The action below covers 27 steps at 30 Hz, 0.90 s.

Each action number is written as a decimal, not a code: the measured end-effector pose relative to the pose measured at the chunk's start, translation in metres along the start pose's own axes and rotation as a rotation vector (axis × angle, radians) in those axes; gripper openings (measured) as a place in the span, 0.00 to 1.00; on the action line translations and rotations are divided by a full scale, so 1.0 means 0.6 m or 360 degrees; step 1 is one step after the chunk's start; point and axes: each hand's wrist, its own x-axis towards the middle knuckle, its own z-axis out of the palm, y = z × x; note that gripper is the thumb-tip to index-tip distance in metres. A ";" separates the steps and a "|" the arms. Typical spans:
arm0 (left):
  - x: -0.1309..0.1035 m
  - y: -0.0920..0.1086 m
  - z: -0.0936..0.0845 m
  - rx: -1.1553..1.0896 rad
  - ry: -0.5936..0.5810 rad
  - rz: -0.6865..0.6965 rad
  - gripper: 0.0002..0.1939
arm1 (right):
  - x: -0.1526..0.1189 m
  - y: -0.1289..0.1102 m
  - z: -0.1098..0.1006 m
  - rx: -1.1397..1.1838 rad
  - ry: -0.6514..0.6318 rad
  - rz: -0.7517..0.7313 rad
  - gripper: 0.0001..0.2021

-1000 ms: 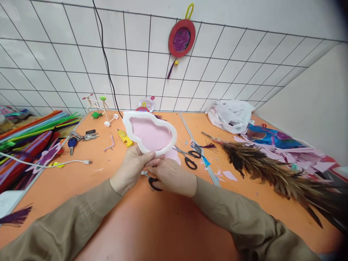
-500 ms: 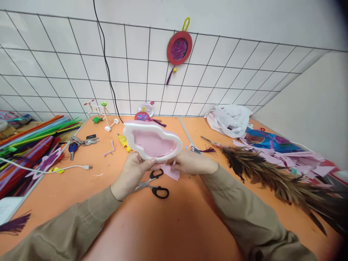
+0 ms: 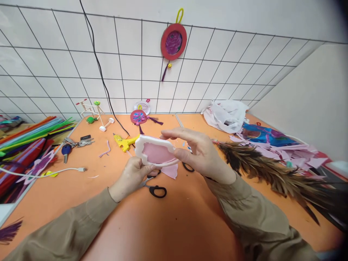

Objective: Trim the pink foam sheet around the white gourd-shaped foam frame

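Observation:
My left hand [image 3: 133,174] pinches the lower left edge of a white foam frame [image 3: 141,142] with a pink inside [image 3: 157,152]. Around the frame's right end, my right hand [image 3: 197,150] has its fingers apart, the thumb touching or very near the rim. Whether it grips the frame is hard to tell. A pink scrap [image 3: 170,171] lies on the table below the frame. Black-handled scissors [image 3: 158,191] rest beneath my left hand, partly covered by it. Behind the frame is a yellow glue gun [image 3: 125,142].
Pipe cleaners [image 3: 35,134] and keys [image 3: 65,149] lie left on the orange table [image 3: 108,224]. Round ornaments [image 3: 138,116] sit at the back. A white bag [image 3: 225,114], pink scraps [image 3: 282,156] and brown feathers [image 3: 266,172] are right.
My right hand has let go of the pink scrap and risen to the frame's right end. The frame has moved slightly right and tilted. The glue gun shows more fully, and the camera view has shifted.

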 end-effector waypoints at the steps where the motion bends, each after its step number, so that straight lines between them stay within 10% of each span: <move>1: 0.001 -0.003 0.000 0.0002 -0.0009 -0.0014 0.12 | 0.001 0.002 0.003 -0.0008 0.0018 0.0040 0.17; 27: -0.009 -0.007 -0.001 -0.0066 -0.0264 -0.0216 0.16 | 0.019 0.032 0.026 0.0325 0.0315 0.0694 0.10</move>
